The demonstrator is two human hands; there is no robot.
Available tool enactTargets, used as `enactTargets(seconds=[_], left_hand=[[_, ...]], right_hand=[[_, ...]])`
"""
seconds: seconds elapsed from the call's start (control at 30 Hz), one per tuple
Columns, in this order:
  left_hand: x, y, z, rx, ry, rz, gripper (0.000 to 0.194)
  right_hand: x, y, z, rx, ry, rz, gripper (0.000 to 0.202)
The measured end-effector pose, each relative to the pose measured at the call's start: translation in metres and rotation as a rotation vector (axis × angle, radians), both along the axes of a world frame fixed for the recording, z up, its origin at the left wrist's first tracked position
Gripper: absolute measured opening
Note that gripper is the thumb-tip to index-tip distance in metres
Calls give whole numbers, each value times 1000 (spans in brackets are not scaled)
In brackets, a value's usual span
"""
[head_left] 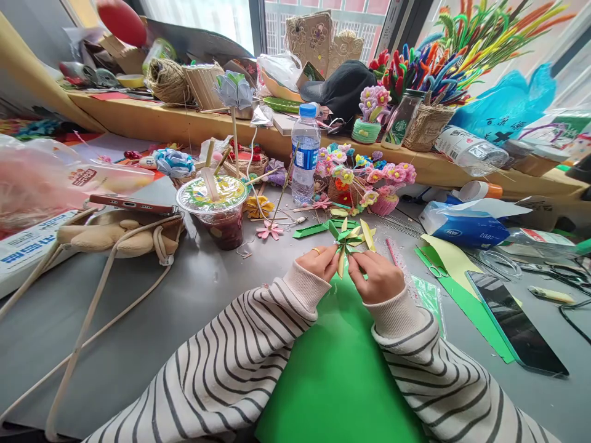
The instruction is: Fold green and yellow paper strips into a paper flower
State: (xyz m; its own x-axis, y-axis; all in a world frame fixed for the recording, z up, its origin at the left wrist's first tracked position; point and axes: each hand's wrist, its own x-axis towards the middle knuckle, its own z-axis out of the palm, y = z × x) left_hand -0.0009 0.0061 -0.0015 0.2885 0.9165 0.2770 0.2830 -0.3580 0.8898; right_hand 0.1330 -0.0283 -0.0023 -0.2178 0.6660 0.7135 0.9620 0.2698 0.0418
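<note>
A green-and-yellow paper flower [342, 239] is pinched by its strips between the nearly closed fingers of both hands, left hand [319, 263] and right hand [379, 277], above the bench [207, 301], beyond a green sheet [341, 363].

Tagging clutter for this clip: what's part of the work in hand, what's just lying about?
Likely in the work:
green-and-yellow paper flower, pinched by left hand and right hand
green strips beside it
green sheet between the forearms

Probably just lying about:
lidded drink cup
water bottle
black cap
dark-screened phone
blue-and-white packet
</note>
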Motion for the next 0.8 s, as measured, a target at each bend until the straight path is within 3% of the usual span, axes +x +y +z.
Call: enactTargets(seconds=[0.27,0.33,0.43,0.53,0.63,0.8], left_hand=[[-3,6,-4,-60,-74,-5,23],[-2,9,-5,-153,-121,-31,25],[1,11,-7,-422,-246,-105,31],[1,11,-6,-577,-320,-103,35],[-1,11,-2,-588,-338,-67,34],[-3,10,4,-602,-387,-89,34]], right_hand=[[6,2,-1,-62,53,57,19],[4,2,-2,-82,62,58,20],[1,2,-5,-157,106,60,20],[-1,2,-2,-298,275,120,19],[1,1,5,-437,497,170,20],[2,0,15,-631,789,138,23]])
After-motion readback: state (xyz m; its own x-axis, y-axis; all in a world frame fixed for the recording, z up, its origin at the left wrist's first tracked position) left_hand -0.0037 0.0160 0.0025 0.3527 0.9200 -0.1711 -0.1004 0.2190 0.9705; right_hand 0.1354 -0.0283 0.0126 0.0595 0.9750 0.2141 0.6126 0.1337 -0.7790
